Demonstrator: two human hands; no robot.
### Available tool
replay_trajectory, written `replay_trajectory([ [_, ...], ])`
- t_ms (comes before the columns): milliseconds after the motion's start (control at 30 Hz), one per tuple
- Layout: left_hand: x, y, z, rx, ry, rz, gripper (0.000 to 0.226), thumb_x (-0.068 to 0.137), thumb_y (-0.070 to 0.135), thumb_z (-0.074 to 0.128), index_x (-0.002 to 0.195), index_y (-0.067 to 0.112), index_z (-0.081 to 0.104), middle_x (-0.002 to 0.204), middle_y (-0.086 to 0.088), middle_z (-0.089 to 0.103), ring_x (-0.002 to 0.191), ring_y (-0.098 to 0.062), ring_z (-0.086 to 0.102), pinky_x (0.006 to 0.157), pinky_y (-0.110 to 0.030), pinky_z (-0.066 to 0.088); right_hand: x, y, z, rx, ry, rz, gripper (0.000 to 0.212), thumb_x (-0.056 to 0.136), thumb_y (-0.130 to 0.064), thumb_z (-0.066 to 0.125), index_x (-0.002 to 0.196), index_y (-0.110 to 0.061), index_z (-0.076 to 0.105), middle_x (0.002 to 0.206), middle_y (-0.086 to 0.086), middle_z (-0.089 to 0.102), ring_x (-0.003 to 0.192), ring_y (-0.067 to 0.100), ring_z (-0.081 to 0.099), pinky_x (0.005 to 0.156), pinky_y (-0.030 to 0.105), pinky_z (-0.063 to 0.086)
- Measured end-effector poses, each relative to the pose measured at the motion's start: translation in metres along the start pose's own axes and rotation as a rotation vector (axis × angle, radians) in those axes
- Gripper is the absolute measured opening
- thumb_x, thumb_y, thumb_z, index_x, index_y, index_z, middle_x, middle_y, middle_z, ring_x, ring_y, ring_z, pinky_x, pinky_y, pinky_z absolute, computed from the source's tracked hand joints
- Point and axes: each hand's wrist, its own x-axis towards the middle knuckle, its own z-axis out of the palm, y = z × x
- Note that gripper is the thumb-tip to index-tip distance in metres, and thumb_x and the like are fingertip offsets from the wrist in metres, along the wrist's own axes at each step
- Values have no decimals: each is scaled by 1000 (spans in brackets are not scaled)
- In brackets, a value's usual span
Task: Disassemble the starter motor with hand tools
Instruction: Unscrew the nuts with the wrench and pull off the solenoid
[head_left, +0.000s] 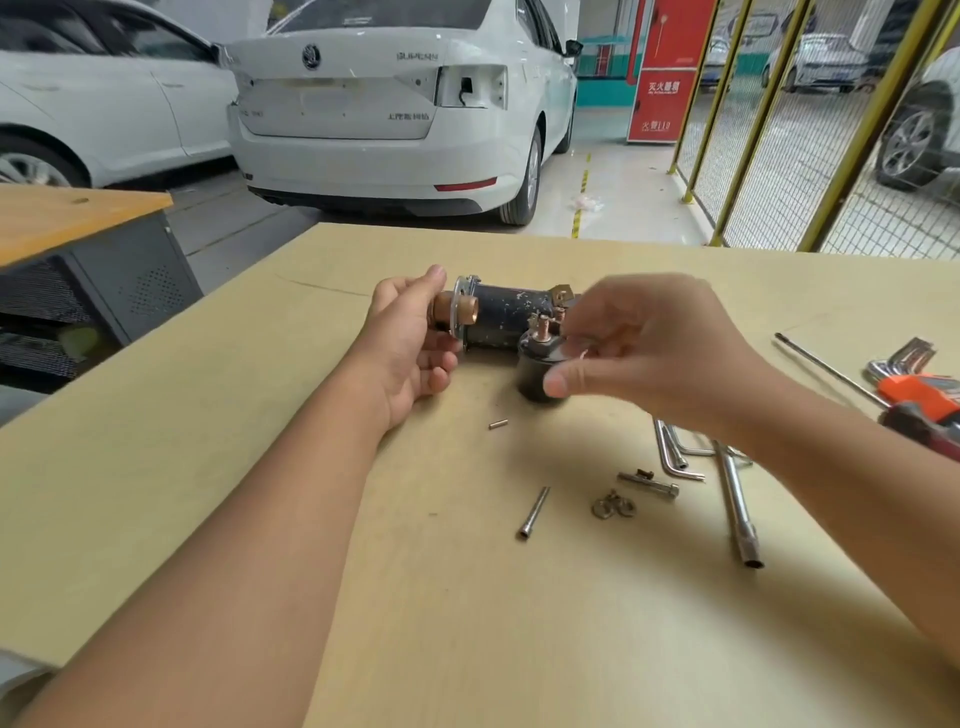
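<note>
Head view. Starter motor lies on its side on the tan desk, near the far middle. Left hand cups its copper-coloured end, thumb up over the flange, fingers curled under. Right hand sits over the black solenoid end beside the copper terminal studs; fingertips pressed together on something small and shiny, blurred, cannot tell what.

Loose on the desk, nearer the camera: a small pin, a long bolt, a cluster of washers, a second bolt. Right of these: hex keys, a tube socket wrench, an orange-handled tool.

No containers seen on the desk. White car parked behind.
</note>
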Motion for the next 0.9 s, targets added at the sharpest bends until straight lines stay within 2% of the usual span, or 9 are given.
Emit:
replay_trajectory([
  [67,3,-2,1,21,18,-10,38,96,55,63,116,27,46,78,-8,60,43,-13,50,38,-19,35,-3,7,4,-112,-11,-18,42,54,-41,97,81,-26,69,69,-12,69,63,12,68,66,35,56],
  [233,8,-6,-3,-34,1,-18,66,88,42,74,142,21,41,95,-14,65,52,-22,63,42,-26,47,-2,14,5,-125,-58,-138,42,59,-35,97,82,-18,66,68,-5,67,64,17,65,63,40,56],
  [400,9,-6,-2,-107,9,10,81,86,21,68,153,23,23,64,-3,71,55,-26,65,46,-27,50,-3,21,6,-172,-89,-151,44,59,-35,98,88,-16,71,73,-8,69,72,9,65,65,19,51],
  [533,8,-7,-2,-118,19,53,86,85,7,58,155,28,13,62,-6,70,51,-25,60,43,-26,49,-3,24,5,-132,-14,-114,45,61,-46,93,92,-20,72,72,-9,67,69,10,62,62,20,50],
  [633,4,-10,0,-111,22,102,92,79,5,59,154,34,15,69,-6,71,48,-19,61,46,-28,51,-2,23,7,-100,143,-156,32,80,-49,81,92,-21,71,76,-16,66,67,12,61,59,25,50],
  [700,4,-11,2,-109,57,123,80,79,7,65,147,30,29,87,-6,69,46,-16,62,46,-27,49,4,24,6,-17,225,-160,16,93,-38,68,96,-23,70,85,-16,69,76,14,64,65,36,53],
  [767,6,-12,2,-128,109,131,57,86,14,71,135,26,45,92,-2,67,45,-15,64,51,-27,49,14,26,1,73,258,-90,12,96,-30,60,103,-25,69,97,-10,72,90,18,66,75,43,55],
  [833,7,-15,4,-118,145,172,35,90,25,77,118,22,56,93,-2,68,44,-18,65,54,-30,49,26,29,-2,172,251,14,16,92,-29,58,105,-31,68,105,-7,72,98,19,67,80,42,57],
  [900,7,-19,6,-109,176,235,22,92,27,79,103,20,61,95,-7,64,44,-18,66,46,-32,52,36,34,-2,210,185,101,21,89,-28,60,108,-33,66,110,-6,72,101,14,67,85,39,58],
])
